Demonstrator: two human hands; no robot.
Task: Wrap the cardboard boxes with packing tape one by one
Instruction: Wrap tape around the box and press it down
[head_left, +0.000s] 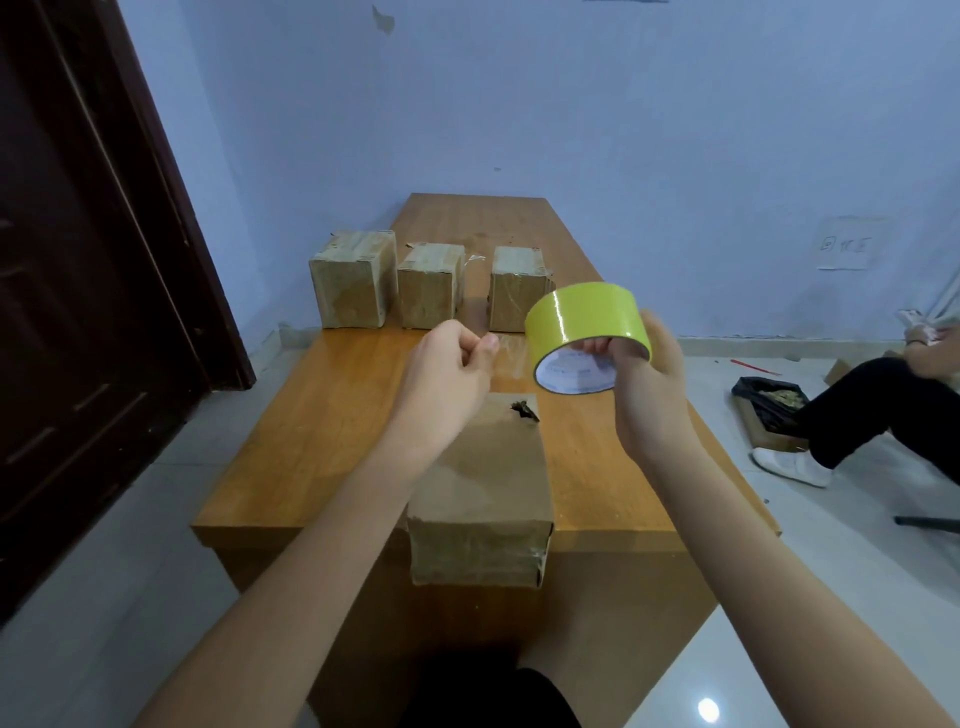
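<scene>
**A:** Pale blue walls are closing in the room, a dark wooden door is standing at the left of the frame, and a long orange-brown wooden worktop is running up the middle. What are the hands doing?

**B:** The right hand is holding a roll of glossy yellow-green packing tape up in the centre of the frame, fingers hooking through its white core. The left hand is pinching thumb against forefinger on what looks like the free end, and a faint clear strip is stretching between that pinch and the roll. I am judging that from the sheen; the strip itself is hard to make out.

**A:** And the box being worked on?

**B:** A brown cardboard box with a torn hole in its top is sitting at the near end of the worktop, lower centre, directly beneath and between both hands. Its long axis is running up the frame, away from the person, while the strip is lying left to right, so it is crossing the box. Both hands are hovering clear above it, about equally near.

**A:** The others?

**B:** Three smaller brown cardboard boxes are standing in a row farther up the worktop; they are looking shiny, possibly taped already. A seated person is showing at the right edge.

**A:** Next?

**B:** Probably lowering the strip onto the top.
</scene>
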